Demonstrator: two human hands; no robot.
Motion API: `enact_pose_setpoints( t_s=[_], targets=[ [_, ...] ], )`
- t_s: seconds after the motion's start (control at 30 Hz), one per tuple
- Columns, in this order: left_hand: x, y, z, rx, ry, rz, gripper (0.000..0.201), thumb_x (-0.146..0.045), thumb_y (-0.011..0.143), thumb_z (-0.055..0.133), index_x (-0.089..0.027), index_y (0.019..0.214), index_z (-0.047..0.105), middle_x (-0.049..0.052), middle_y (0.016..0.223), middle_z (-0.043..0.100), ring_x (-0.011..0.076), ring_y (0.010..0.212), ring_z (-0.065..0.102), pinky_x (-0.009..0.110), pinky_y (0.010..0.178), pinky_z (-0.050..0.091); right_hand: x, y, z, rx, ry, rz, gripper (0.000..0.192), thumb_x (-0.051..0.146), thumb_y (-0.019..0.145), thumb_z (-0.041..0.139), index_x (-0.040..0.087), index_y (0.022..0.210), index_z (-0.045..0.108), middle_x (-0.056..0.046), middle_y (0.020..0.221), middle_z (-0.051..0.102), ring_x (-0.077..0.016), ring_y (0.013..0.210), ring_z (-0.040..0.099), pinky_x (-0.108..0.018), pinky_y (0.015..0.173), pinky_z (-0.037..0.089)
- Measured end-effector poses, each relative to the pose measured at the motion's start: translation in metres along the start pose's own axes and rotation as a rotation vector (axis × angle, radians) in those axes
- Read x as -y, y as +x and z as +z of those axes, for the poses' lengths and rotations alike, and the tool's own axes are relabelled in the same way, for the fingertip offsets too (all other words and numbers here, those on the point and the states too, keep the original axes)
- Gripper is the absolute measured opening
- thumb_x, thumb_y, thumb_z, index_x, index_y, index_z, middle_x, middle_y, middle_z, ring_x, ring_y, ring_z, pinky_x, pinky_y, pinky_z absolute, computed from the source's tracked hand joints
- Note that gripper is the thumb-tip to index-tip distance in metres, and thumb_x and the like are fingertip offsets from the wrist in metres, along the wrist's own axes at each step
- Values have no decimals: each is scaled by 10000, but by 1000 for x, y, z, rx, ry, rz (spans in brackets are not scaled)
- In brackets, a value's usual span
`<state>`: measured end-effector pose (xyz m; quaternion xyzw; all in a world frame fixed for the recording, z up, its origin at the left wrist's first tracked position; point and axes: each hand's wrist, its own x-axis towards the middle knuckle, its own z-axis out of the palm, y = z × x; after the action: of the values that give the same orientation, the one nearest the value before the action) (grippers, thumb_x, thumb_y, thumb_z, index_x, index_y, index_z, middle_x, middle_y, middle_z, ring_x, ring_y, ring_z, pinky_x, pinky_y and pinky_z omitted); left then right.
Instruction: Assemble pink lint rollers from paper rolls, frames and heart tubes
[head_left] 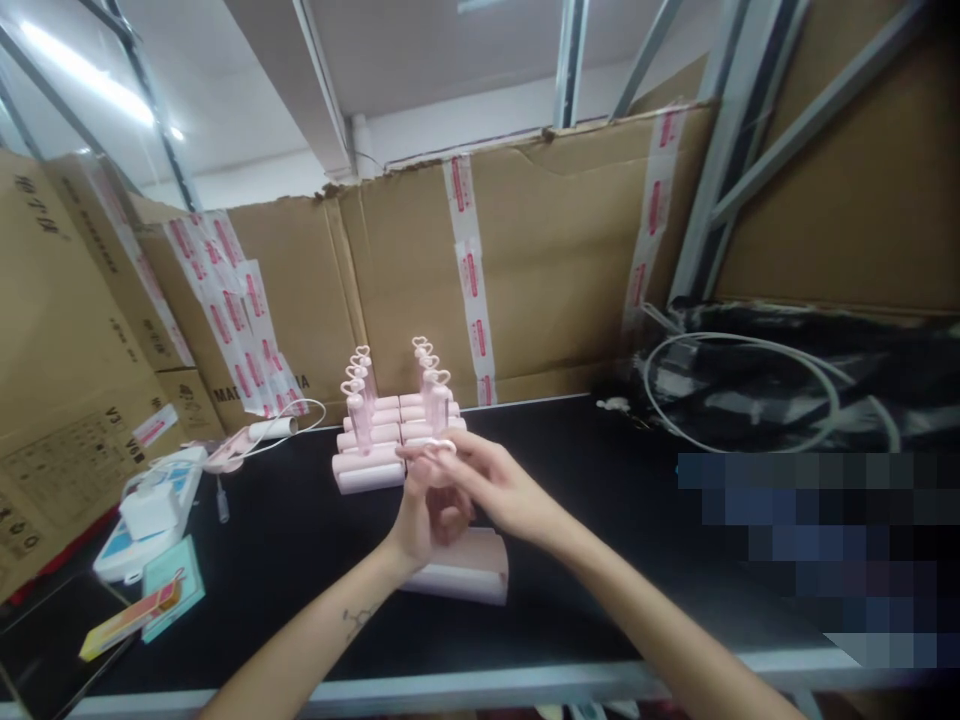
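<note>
Both hands meet above the black table (600, 500). My left hand (424, 520) is closed around a small pink tube-like piece. My right hand (487, 480) pinches its heart-shaped top (439, 448) with the fingertips. Just behind them stands a stack of pink cases (371, 455) with several clear pink heart-topped tubes (358, 385) standing upright on it. A pale pink box (472, 570) lies on the table under my wrists.
Cardboard boxes (540, 270) with pink tape wall the back and left. A white charger and cable (150, 505) lie on packets at left, with a teal card (172, 585) nearby. Black bags and a looped white cable (750, 390) sit at right.
</note>
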<state>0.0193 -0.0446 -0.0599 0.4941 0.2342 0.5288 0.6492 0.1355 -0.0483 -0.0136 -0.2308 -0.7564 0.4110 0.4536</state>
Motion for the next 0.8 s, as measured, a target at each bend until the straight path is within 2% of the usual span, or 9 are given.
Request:
enact_pose_setpoints(
  t_s=[0.1, 0.2, 0.33, 0.43, 0.5, 0.6, 0.67, 0.7, 0.8],
  targets=[
    [-2, 2, -5, 151, -37, 6, 774, -857, 622, 263, -140, 510, 535, -52, 313, 281, 78, 256, 289, 205, 282, 196, -8, -13, -13, -58, 101, -25, 468, 519, 907, 349, 254, 1286, 423, -85, 1176, 568, -222, 1074, 536, -375, 886, 444],
    [-5, 1, -4, 213, -42, 13, 804, -815, 685, 174, -126, 596, 579, -19, 351, 361, 107, 313, 364, 233, 350, 286, -18, -36, -17, -98, -203, 78, 495, 504, 872, 448, 263, 1300, 385, -82, 1160, 561, -226, 1020, 550, -388, 874, 447],
    [-14, -3, -4, 156, 59, 218, 631, -682, 777, 255, -147, 870, 577, 44, 662, 540, 178, 663, 520, 309, 683, 423, -30, -65, -3, 8, -742, 169, 570, 576, 651, 676, 218, 1086, 584, -86, 1001, 588, -281, 905, 560, -401, 788, 455],
    [-28, -1, -22, 7, 283, 399, 488, -598, 809, 347, -184, 1010, 509, 55, 892, 529, 207, 890, 496, 332, 861, 371, -37, -76, -6, 74, -855, 199, 464, 513, 643, 709, 245, 1009, 611, -56, 977, 592, -268, 860, 583, -362, 738, 460],
    [-40, 4, -47, -161, 624, 556, 445, -534, 789, 470, -196, 1078, 455, 65, 1002, 500, 227, 1011, 471, 364, 952, 320, -43, -79, -29, 87, -842, 255, 413, 456, 688, 686, 254, 1034, 588, -46, 1012, 584, -243, 839, 598, -340, 729, 468],
    [-57, 9, -100, -391, 1026, 655, 690, -478, 636, 685, -204, 1179, 360, 106, 1214, 392, 275, 1194, 376, 430, 1031, 266, -62, -78, -92, 40, -887, 406, 425, 416, 696, 664, 220, 1062, 575, -79, 1029, 565, -245, 845, 609, -344, 765, 476],
    [-63, 10, -137, -477, 1190, 560, 949, -471, 504, 779, -207, 1267, 280, 131, 1326, 302, 323, 1276, 287, 498, 1063, 203, -80, -67, -139, -22, -1016, 538, 480, 408, 652, 688, 171, 1059, 591, -121, 991, 566, -263, 794, 619, -360, 743, 485],
    [-65, 9, -153, -467, 1239, 460, 1057, -468, 457, 804, -202, 1309, 238, 149, 1371, 258, 348, 1302, 251, 523, 1068, 185, -89, -58, -159, -47, -1079, 595, 478, 401, 647, 686, 158, 1050, 600, -134, 972, 569, -263, 754, 623, -369, 731, 488],
    [-60, 6, -189, -266, 1247, 122, 1279, -444, 394, 841, -173, 1399, 98, 217, 1454, 136, 402, 1351, 147, 542, 1074, 173, -120, -19, -200, -87, -1122, 594, 442, 346, 654, 675, 128, 1034, 617, -163, 965, 576, -288, 741, 626, -416, 763, 475]
  ],
)
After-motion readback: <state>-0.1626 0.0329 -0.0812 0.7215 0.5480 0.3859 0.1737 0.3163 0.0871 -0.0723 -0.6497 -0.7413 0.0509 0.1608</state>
